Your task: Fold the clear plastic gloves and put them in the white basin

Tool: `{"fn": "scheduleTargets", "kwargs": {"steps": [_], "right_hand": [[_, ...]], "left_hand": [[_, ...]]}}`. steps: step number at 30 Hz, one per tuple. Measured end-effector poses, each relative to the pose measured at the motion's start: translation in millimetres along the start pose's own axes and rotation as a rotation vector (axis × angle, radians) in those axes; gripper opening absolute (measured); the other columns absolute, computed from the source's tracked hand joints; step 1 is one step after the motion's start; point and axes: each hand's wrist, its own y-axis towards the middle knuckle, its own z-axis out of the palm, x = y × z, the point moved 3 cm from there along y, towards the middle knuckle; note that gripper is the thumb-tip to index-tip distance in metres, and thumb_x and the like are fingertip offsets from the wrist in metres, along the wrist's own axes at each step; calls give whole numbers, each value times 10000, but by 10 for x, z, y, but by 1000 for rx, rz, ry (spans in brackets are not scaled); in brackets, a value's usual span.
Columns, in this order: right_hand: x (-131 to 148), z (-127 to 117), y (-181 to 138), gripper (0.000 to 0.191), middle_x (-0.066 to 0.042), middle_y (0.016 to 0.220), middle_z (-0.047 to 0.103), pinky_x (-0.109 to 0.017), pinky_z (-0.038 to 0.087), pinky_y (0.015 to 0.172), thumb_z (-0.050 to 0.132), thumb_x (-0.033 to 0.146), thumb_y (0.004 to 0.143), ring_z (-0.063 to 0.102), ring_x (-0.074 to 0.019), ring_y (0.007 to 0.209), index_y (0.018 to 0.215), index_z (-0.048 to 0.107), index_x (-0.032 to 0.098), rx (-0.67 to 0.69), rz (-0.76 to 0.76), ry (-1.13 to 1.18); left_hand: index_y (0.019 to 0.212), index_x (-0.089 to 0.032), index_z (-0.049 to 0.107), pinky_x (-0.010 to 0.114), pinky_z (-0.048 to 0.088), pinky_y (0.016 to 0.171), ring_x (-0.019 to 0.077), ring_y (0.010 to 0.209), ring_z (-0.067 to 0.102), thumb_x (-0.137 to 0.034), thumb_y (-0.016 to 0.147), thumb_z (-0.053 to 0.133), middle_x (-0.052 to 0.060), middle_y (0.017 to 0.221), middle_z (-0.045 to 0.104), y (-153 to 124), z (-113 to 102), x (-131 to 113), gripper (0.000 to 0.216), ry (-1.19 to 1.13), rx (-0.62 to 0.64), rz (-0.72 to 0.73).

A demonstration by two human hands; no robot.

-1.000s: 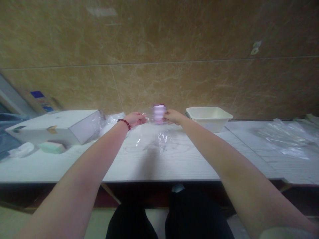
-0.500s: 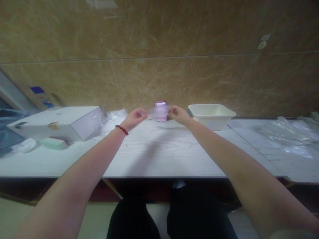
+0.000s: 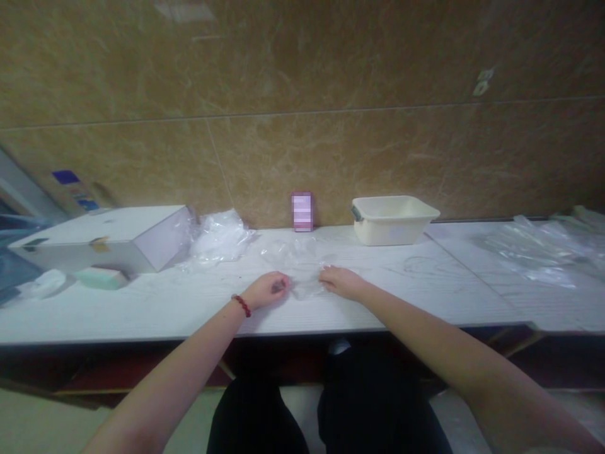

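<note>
A clear plastic bag [image 3: 297, 265] lies flat on the white table [image 3: 387, 296], stretched between my hands near the front edge. My left hand [image 3: 267, 291], with a red bead bracelet on the wrist, is closed and pinches the bag's left near corner. My right hand [image 3: 339, 281] is closed too and pinches the right near corner. A small purple box [image 3: 302, 212] stands upright at the back against the wall, apart from both hands.
A cream plastic tub [image 3: 393, 219] sits at the back right. A white carton [image 3: 104, 239] and a crumpled heap of clear plastic [image 3: 218, 236] lie at the left. More clear bags [image 3: 539, 252] cover the table at far right. My dark-clad knees show below the table edge.
Both hands came down from in front of the purple box towards me and laid the clear bag flat on the table. The purple box is now uncovered.
</note>
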Motion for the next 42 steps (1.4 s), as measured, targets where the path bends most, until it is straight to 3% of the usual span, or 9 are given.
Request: {"fn": "scheduleTargets", "kwargs": {"steps": [12,16,18,21,24,26,29,34,42], "right_hand": [[58,39,-172,256,-40,1008,572,-424,162,949,352,233,801,441,-177,1043,936,569,214,29,-12,-183],[117,-30,-272,255,-28,1024,566,-474,62,953,395,228,761,420,-195,1062,949,567,233,16,-32,-160],[123,-108,-286,278,-20,1051,551,-478,38,957,415,233,738,391,-199,1088,981,552,239,-21,-25,-117],[142,-213,-190,330,-32,1105,513,-396,177,960,369,259,765,379,-165,1099,1062,503,208,-89,-3,14],[239,-201,25,385,-51,1140,484,-298,300,907,278,300,814,407,-128,1072,1137,439,165,-85,-11,175],[333,-114,178,405,-51,1161,466,-277,309,902,246,310,827,403,-120,1075,1166,407,158,-12,-41,243],[400,54,353,418,-39,1213,412,-283,291,917,222,316,835,366,-123,1107,1208,353,178,89,-54,272],[233,250,513,431,-36,1266,338,-327,155,983,208,310,843,245,-134,1181,1244,298,181,201,-88,160],[-199,269,680,494,-23,1339,161,-398,62,978,226,442,818,125,-186,1218,1275,206,254,264,-150,-54]], "left_hand": [[770,-159,547,265,369,767,141,800,512,-242,711,457,30,833,574,-140,-93,-31,135,191,100,-1],[770,-177,565,306,304,868,151,872,502,-344,716,476,22,886,580,-177,-172,-118,197,218,206,89],[807,-186,564,335,256,909,157,906,490,-374,746,433,21,906,580,-170,-186,-197,237,256,183,94],[888,-181,544,348,246,918,158,928,477,-369,811,301,42,926,574,-116,-57,-386,317,331,69,39],[1025,-178,488,389,214,935,192,1027,411,-422,806,271,73,1070,504,-57,265,-621,393,430,64,8],[1156,-196,381,448,169,941,239,1129,295,-488,781,266,88,1223,371,-45,465,-738,489,485,64,-20],[1219,-238,291,546,113,911,297,1176,189,-559,755,220,84,1294,264,-70,637,-808,569,529,109,-85],[1267,-274,172,641,60,835,339,1190,122,-622,712,196,102,1322,204,-108,638,-812,655,549,179,-148],[1253,-314,209,665,13,805,348,1189,132,-642,698,175,92,1336,180,-126,612,-832,646,506,212,-173]]}}
